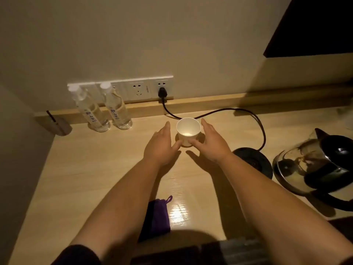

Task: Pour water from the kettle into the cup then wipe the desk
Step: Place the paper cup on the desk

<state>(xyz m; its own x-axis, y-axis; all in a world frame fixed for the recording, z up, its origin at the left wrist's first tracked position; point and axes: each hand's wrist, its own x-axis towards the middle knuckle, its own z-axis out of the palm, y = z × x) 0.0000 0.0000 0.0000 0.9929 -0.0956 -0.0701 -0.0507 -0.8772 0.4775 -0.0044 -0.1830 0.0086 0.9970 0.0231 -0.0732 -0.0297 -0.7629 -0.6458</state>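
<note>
Flanking cup (188,130): 2 open hands; kettle (317,165) right, apart.

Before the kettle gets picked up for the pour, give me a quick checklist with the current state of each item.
1. White paper cup upright on the desk: ok.
2. Cup steadied: left hand and right hand flank it, thumbs at its base; firm grip cannot tell.
3. Cup contents: looks empty apart from a light patch at the bottom; cannot tell.
4. Glass and steel kettle within reach: ok, off its round black base, on the wooden desk to the right.
5. Water level in kettle: cannot tell.
6. Purple cloth ready for wiping: ok, lying at the near desk edge.
</note>
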